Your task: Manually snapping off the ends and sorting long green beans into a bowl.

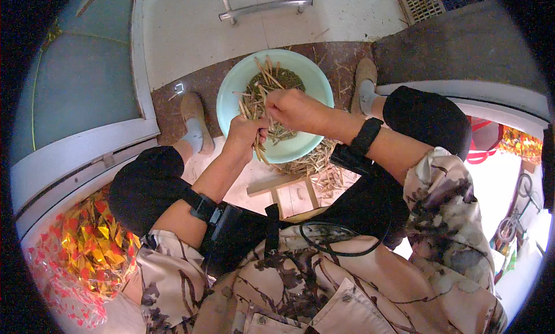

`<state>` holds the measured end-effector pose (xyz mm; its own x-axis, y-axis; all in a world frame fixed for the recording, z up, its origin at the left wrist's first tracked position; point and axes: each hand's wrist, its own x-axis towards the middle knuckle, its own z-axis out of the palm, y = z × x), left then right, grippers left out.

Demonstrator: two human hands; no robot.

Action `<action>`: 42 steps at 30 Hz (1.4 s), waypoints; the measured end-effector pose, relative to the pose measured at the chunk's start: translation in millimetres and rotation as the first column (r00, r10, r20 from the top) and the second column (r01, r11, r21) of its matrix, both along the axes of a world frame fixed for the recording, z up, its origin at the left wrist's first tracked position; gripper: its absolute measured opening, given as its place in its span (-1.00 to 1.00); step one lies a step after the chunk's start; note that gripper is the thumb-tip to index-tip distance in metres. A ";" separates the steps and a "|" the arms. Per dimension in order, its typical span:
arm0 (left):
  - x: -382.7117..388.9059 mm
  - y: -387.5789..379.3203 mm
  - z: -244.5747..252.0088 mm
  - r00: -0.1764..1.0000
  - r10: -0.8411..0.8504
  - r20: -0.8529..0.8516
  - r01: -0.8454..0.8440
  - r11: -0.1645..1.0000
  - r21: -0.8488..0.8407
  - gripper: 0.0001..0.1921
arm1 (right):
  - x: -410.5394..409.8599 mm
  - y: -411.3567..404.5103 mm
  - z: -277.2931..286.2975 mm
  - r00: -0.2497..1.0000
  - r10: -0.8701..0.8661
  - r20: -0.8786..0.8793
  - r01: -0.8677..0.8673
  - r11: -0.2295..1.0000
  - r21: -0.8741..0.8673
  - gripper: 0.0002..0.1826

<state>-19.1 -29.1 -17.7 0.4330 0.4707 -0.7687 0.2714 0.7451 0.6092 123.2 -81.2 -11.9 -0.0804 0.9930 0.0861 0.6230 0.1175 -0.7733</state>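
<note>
A pale green plastic basin (pixel 318 84) stands on the floor between my feet. Small dark green beans (pixel 289 78) lie heaped inside it, with dry tan pods (pixel 271 76) on and around them. Over the basin's near left side, my left hand (pixel 247 132) grips a bunch of dry bean pods (pixel 259 151) whose ends stick out above and below the fist. My right hand (pixel 288 106) is just right of it and slightly farther from me, fingertips pinched together at a pod by the bunch. Its fingers partly hide what they pinch.
Empty-looking pods (pixel 331 169) litter the floor beside a wooden frame (pixel 282 188). A metal bar (pixel 266 9) lies beyond the basin. A door panel (pixel 86 82) stands left, above a bag of shiny gold and red decorations (pixel 97 247). A bicycle (pixel 511 221) appears far right.
</note>
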 end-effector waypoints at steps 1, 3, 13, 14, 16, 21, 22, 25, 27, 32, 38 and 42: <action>-0.9 1.0 -0.2 1.000 0.014 0.010 -0.014 1.000 -0.010 -0.93 | 0.7 2.2 2.6 0.998 -0.056 -0.037 0.057 0.998 0.029 -0.85; -0.9 2.8 -0.4 0.998 0.044 0.033 -0.044 0.999 -0.017 -0.92 | 7.9 5.2 7.1 0.990 -0.131 -0.043 0.130 0.991 -0.015 -0.84; 3.5 1.9 2.4 0.997 -0.036 0.064 0.039 0.998 -0.045 -0.89 | 16.0 10.0 -4.1 0.795 -0.421 -0.437 0.205 0.864 -0.461 -0.77; 3.5 0.7 2.3 0.997 -0.037 0.066 0.040 0.998 -0.045 -0.89 | 15.4 10.5 -3.2 0.795 -0.422 -0.436 0.206 0.864 -0.460 -0.77; 3.5 -1.7 0.9 0.996 -0.089 0.031 0.089 0.996 -0.025 -0.89 | 13.7 10.2 0.2 0.713 -0.486 -0.505 0.193 0.829 -0.525 -0.78; 2.9 -3.0 0.8 0.988 -0.145 0.045 0.145 0.989 0.002 -0.90 | 16.7 11.4 -7.3 0.796 -0.418 -0.437 0.211 0.869 -0.447 -0.80; 2.0 -2.7 -0.3 0.983 -0.175 0.051 0.175 0.984 0.002 -0.90 | 16.5 11.8 -7.5 0.788 -0.418 -0.452 0.201 0.868 -0.454 -0.81; -1.2 -0.8 -4.9 0.975 -0.216 0.049 0.215 0.976 0.024 -0.87 | 17.3 13.7 -5.6 0.723 -0.461 -0.516 0.090 0.802 -0.591 -0.82; 0.0 0.6 -6.3 0.977 -0.200 0.077 0.202 0.979 -0.018 -0.86 | 21.2 16.3 -2.0 0.756 -0.453 -0.473 0.121 0.806 -0.579 -0.83; 9.0 3.7 6.3 0.980 -0.144 0.134 0.154 0.986 -0.064 -0.90 | 33.7 18.1 -10.5 0.758 -0.445 -0.478 0.227 0.866 -0.446 -0.79; 3.4 23.6 4.2 0.957 -0.085 0.276 0.103 0.994 -0.048 -0.86 | 39.3 19.6 12.2 0.950 -0.243 -0.196 0.172 0.931 -0.322 -0.88; 5.0 33.4 7.1 0.960 -0.058 0.275 0.051 0.998 0.030 -0.86 | 42.0 0.4 10.3 0.883 0.438 0.168 -0.303 0.807 -0.507 -0.87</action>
<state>-14.1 4.3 -10.6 0.6521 0.4564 -0.6053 0.1305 0.7190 0.6826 165.2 -80.8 -1.6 -0.4031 0.8004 -0.4437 0.7910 0.0608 -0.6088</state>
